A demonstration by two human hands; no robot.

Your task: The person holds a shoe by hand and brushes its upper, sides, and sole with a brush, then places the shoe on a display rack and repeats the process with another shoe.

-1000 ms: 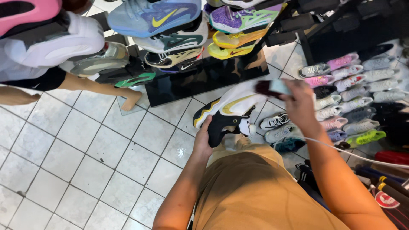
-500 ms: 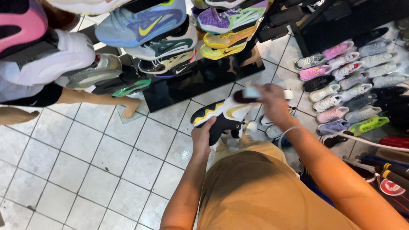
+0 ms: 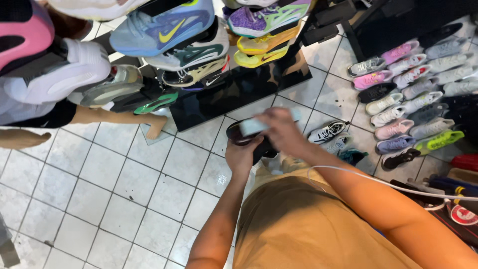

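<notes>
- I see my left hand (image 3: 242,155) raised in front of my chest, forearm rising from the lower middle of the view, elbow bent, wrist tipped up.
- Its grip is wrapped round the underside of a dark shoe (image 3: 249,140), fingers curled and pinching it from below; the shoe is held in the air above the tiled floor (image 3: 89,189), just in front of my tan shirt (image 3: 298,224).
- My right hand (image 3: 281,130) comes in from the right, the arm crossing my body at a slant, back of the hand turned up toward the camera.
- That hand lies over the top of the shoe and is closed on a pale flat cloth (image 3: 254,126), which sticks out leftward from under the fingers and lies against the shoe's upper. The hand is blurred, so I cannot tell how each finger sits.
- A thin white cable (image 3: 378,182) runs across my right forearm.
- Beyond my hands stands a black display rack (image 3: 239,89) with blue, purple, yellow and grey shoes stacked on it.
- On the floor to the right, rows of small pairs (image 3: 408,94) in pink, white, grey and green lie side by side; a black-and-white sneaker (image 3: 328,132) lies just beside my right hand in the view.
- At the left, another person's bare foot (image 3: 155,127) rests on the tiles near the rack.
</notes>
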